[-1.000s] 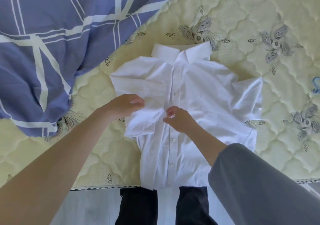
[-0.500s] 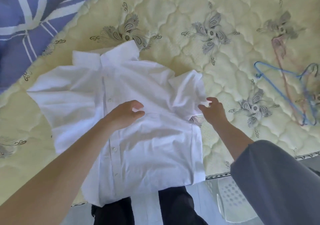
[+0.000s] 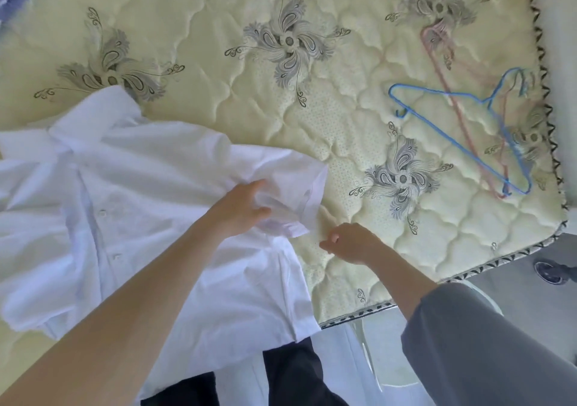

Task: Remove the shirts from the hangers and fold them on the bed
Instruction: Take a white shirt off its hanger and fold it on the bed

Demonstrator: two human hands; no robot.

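The shirt (image 3: 150, 206) lies front up on the bed (image 3: 218, 124), collar toward the far left, its hem hanging over the near edge. The left hand (image 3: 242, 209) has its fingers curled into the cloth of the sleeve (image 3: 299, 181) on the shirt's right side and holds it bunched. The right hand (image 3: 349, 243) is just beside that sleeve, over bare mattress, fingers loosely curled and holding nothing.

Risks, as I judge them:
- The sleeve is gathered in a wad, not flat. Folded inward like that, it probably leaves a lump and creases under the next fold (the free hand could flatten it first).
- Only one hand has cloth. A pull on the sleeve may drag the whole body sideways and skew the placket.
- The overhanging hem could pull the shirt toward the floor if the cloth is tugged nearward.
- The other side looks rumpled, so the two folds may not match.

The two hangers (image 3: 443, 93) lie well apart near the bed's right edge, clear of the fold.

No container shows plainly; a pale plastic thing (image 3: 362, 352) below the bed edge is too hidden to identify.
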